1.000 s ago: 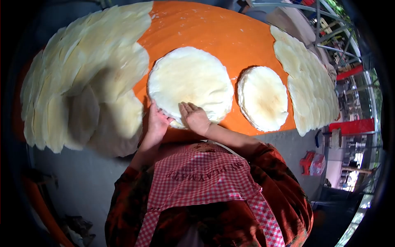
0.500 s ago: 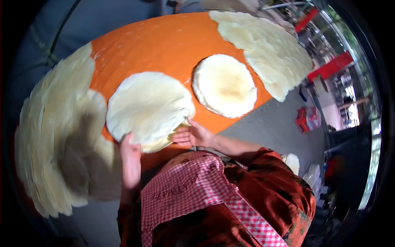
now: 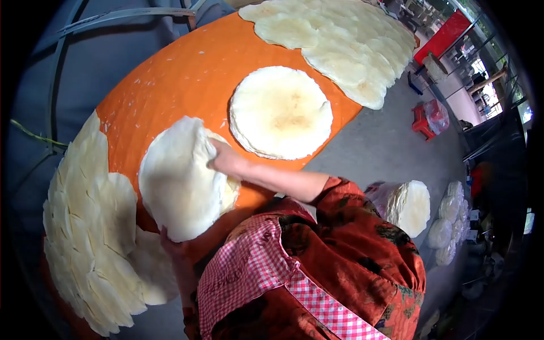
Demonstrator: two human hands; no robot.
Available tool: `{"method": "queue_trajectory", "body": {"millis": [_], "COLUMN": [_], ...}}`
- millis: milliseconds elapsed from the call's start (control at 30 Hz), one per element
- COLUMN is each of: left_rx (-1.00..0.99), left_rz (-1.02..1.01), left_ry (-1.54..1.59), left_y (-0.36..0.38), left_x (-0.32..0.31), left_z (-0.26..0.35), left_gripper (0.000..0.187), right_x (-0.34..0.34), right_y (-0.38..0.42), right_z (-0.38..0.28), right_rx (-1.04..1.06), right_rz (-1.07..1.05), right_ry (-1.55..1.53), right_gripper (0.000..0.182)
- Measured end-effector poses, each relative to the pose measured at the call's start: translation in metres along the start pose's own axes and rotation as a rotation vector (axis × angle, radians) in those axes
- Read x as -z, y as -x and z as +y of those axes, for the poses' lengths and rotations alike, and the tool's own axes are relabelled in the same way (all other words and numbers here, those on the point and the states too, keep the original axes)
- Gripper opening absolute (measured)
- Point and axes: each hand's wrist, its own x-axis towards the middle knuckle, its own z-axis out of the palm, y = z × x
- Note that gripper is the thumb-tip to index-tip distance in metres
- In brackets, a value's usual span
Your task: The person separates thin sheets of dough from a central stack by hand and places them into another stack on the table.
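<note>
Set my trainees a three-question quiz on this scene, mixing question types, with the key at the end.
1. Multiple choice: what colour is the tabletop under the pale sheet being handled?
A) Blue
B) Orange
C) Green

2. True or false: the right hand touches the raised edge of the pale sheet.

3. Fill in the blank: the red stool stands on the ____, away from the round stack.

Key:
1. B, orange.
2. True; the sheet is bent up along that side, and the right hand is at the fold.
3. Floor.
</note>
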Motion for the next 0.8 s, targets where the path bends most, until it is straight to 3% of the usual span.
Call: {"method": "queue_trajectory", "body": {"millis": [33, 67, 133, 233, 300, 367, 467, 500, 567, 600, 667, 733, 800], "left_rx": [-0.009, 0.064, -0.028, -0.437, -0.65, -0.539, -0.015, -0.063, 0.107, 0.251, 0.3, 0.296, 0.307], "left_rz": [0.013, 0.264, 0.166, -0.077, -0.184, -0.315, -0.104, -0.187, -0.117, -0.105, -0.035, 0.113, 0.063], "left_ry": [-0.132, -0.05, -0.322, -0.974, -1.425, -1.193, -0.192, -0.305, -0.201, -0.176, -0.294, -0.288, -0.341], "left_y": [-0.007, -0.001, -0.009, -0.048, -0.035, -0.051, -0.086, -0.103, -0.119, -0.143, -0.143, -0.137, -0.139], "left_x": [0.012, -0.052, -0.116, -0.175, -0.299, -0.343, -0.375, -0.35, -0.339, -0.302, -0.292, -0.298, -0.293], "left_z": [-0.006, -0.001, 0.002, -0.01, -0.012, -0.035, -0.096, -0.131, -0.176, -0.206, -0.232, -0.246, -0.242], "left_gripper": [0.047, 0.044, 0.041, 0.034, 0.03, 0.034, 0.04, 0.043, 0.045, 0.046, 0.046, 0.046, 0.047], "right_x": [0.011, 0.025, 0.063, 0.143, 0.194, 0.243, 0.31, 0.325, 0.346, 0.362, 0.394, 0.394, 0.389], "right_y": [-0.01, -0.02, -0.024, -0.025, 0.004, 0.024, 0.044, 0.049, 0.056, 0.053, 0.048, 0.048, 0.05], "right_z": [-0.008, -0.02, -0.063, -0.115, -0.153, -0.16, -0.118, -0.091, -0.033, 0.015, 0.094, 0.078, 0.06], "right_rx": [0.029, 0.03, 0.067, 0.211, 0.285, 0.335, 0.332, 0.251, -0.099, -0.148, -0.201, -0.213, -0.213], "right_rz": [-0.002, -0.084, -0.1, -0.059, 0.004, 0.109, 0.173, 0.272, 0.435, 0.428, 0.355, 0.347, 0.365], "right_ry": [0.011, -0.082, -0.104, -0.008, -0.036, -0.015, -0.092, -0.021, 0.025, -0.092, -0.201, -0.296, -0.301], "right_gripper": [0.066, 0.058, 0.055, 0.041, 0.041, 0.046, 0.056, 0.055, 0.056, 0.056, 0.055, 0.056, 0.057]}}
